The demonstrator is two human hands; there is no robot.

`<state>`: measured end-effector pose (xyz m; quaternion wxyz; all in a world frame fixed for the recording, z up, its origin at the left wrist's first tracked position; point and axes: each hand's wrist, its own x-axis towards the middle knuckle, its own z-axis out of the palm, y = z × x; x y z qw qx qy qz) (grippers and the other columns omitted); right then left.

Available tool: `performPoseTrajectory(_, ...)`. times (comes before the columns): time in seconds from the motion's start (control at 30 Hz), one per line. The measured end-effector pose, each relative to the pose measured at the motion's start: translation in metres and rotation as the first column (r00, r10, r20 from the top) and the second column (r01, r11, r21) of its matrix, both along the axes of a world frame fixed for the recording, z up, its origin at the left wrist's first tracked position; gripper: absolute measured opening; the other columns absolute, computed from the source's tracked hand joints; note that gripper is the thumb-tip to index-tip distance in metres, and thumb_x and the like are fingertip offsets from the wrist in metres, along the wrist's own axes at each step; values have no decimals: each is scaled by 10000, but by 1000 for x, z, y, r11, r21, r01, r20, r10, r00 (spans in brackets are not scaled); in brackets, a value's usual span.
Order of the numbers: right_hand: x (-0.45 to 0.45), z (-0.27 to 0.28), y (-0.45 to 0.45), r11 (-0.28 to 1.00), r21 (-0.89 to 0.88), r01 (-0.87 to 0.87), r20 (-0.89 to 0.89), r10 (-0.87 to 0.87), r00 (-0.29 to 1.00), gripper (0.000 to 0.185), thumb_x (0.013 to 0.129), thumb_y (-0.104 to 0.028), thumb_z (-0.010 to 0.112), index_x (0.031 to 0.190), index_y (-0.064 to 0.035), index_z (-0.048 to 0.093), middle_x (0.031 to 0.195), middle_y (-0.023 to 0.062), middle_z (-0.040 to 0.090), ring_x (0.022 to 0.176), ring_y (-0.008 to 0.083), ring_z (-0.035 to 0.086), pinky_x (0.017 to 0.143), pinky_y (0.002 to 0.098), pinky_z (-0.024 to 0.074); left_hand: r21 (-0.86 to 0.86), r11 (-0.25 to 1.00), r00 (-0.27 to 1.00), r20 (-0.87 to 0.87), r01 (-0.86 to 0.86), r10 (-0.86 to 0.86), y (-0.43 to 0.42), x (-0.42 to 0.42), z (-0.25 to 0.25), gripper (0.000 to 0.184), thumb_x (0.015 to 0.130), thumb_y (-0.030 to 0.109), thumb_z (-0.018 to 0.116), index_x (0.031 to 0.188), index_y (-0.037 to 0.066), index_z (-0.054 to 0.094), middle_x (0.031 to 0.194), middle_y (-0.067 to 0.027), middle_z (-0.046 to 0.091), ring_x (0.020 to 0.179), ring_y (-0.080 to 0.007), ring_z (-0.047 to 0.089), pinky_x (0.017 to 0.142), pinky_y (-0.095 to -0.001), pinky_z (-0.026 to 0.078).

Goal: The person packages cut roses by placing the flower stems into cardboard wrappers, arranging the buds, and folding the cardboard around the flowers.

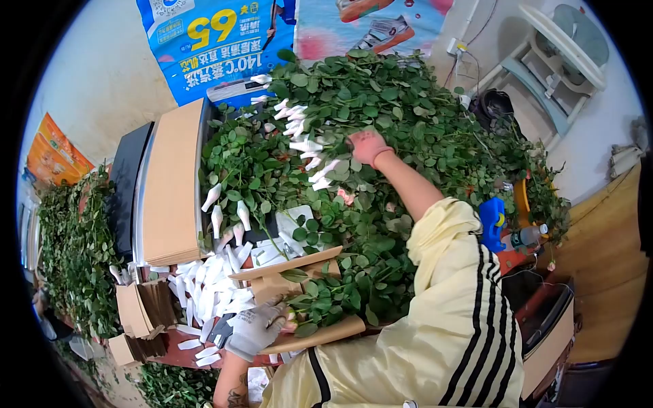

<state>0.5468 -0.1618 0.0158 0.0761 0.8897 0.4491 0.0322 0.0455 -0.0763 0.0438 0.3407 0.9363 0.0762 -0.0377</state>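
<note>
My left hand [255, 330], in a pale grey glove, is at the near end of a brown cardboard wrap [333, 332]. Its fingers are bent beside a pink rose head [291, 321]; what they grip is partly hidden. Leafy rose stems [350, 289] lie across this wrap. Farther out, my right hand [369, 147], in a pink glove, is closed among the leaves of the big rose pile [381, 95]. A rose stem seems to be in its fingers, which are partly covered. Left of it lie several rose buds in white net sleeves [306, 146].
Many loose white sleeves [211, 289] are heaped left of the wrap. Stacked cardboard sheets [173, 183] stand behind them, with small card pieces [139, 309] nearby. On the right are a blue tape dispenser [491, 224], a plastic bottle [527, 236] and a high chair [561, 61].
</note>
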Motion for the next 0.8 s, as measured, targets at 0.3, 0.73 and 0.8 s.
performPoseTrajectory(0.3, -12, 236, -131, 862, 494, 114, 454, -367, 812, 294, 762, -228, 476, 985, -110, 627, 968, 157, 638, 902, 341, 607, 810, 424, 473, 76, 997, 1000, 13, -1, 0, 0, -4, -8, 380, 765, 216, 595, 1108, 55, 610, 1155, -158, 586, 989, -316, 592, 846, -373, 481)
performPoseTrajectory(0.73, -319, 165, -111, 882, 86, -463, 207, 439, 874, 107, 734, -108, 535, 693, -135, 440, 676, 29, 401, 611, 181, 393, 587, 286, 384, 157, 978, 985, -123, 138, -120, -8, -6, 11, 462, 814, 290, 558, 1194, 28, 538, 1243, -210, 517, 1036, -335, 563, 886, -415, 439)
performPoseTrajectory(0.8, -329, 89, -93, 847, 73, -527, 248, 496, 832, 156, 756, -119, 531, 670, -131, 402, 647, 13, 377, 572, 168, 354, 569, 281, 366, 172, 978, 993, -7, 121, -121, -8, -7, -2, 472, 809, 318, 559, 1182, 28, 542, 1200, -191, 553, 1017, -321, 574, 844, -435, 438)
